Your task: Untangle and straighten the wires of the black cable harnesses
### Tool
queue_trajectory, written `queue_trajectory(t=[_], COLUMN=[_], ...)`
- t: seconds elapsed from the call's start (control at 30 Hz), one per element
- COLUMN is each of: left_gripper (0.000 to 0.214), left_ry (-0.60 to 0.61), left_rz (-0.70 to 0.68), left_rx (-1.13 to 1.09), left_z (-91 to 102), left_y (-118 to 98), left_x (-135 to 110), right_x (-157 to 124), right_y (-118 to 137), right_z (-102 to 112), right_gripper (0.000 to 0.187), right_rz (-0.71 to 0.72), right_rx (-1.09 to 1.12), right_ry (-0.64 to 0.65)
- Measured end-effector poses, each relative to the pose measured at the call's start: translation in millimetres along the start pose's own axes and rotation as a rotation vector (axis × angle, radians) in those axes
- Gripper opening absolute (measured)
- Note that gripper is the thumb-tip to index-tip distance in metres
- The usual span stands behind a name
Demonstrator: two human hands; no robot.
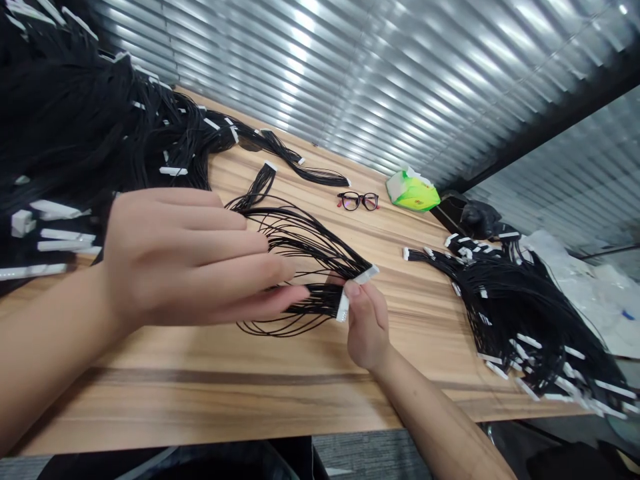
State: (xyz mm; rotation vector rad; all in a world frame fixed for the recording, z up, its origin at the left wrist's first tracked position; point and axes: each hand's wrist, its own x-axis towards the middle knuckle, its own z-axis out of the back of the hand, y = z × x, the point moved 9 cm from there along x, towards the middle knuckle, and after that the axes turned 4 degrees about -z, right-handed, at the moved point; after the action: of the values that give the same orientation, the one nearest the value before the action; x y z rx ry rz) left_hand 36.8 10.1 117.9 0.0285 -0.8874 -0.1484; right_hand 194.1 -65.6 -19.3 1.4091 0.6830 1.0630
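Note:
A wire harness (310, 233) of many thin black wires spreads out above the table in front of me. My right hand (367, 320) pinches its white connectors (367, 273) between thumb and fingers, at the right end of the wires. Nearer the camera, my left hand (195, 260) reaches across the left part of the wires with its fingers stretched out. The thumb of that hand is hidden, and I cannot tell whether it touches the wires. Beyond the left hand, a white connector (271, 166) ends a short black bundle lying on the wooden table (225, 387).
A large heap of black harnesses (65, 127) fills the left side. Another pile (520, 307) lies at the right. Eyeglasses (359, 201) and a green tissue pack (413, 191) rest toward the back, before a corrugated metallic wall (320, 67). Clear plastic (590, 280) lies far right.

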Motion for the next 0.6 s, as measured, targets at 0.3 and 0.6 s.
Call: queue_trajectory(t=[0.3,0.6], left_gripper=[0.017,0.012], left_ry=[0.011,0.039], left_rz=[-0.034,0.0], left_rx=[0.307,-0.011], left_z=[-17.1,-20.2], left_y=[0,-1], left_x=[-9,-9], right_x=[-3,-14], right_y=[3,12], right_z=[-12,-36], right_gripper=[0.046,0.044], right_rz=[-0.055,-0.132], right_rx=[-0.019,0.117], right_ry=[0.098,0.329])
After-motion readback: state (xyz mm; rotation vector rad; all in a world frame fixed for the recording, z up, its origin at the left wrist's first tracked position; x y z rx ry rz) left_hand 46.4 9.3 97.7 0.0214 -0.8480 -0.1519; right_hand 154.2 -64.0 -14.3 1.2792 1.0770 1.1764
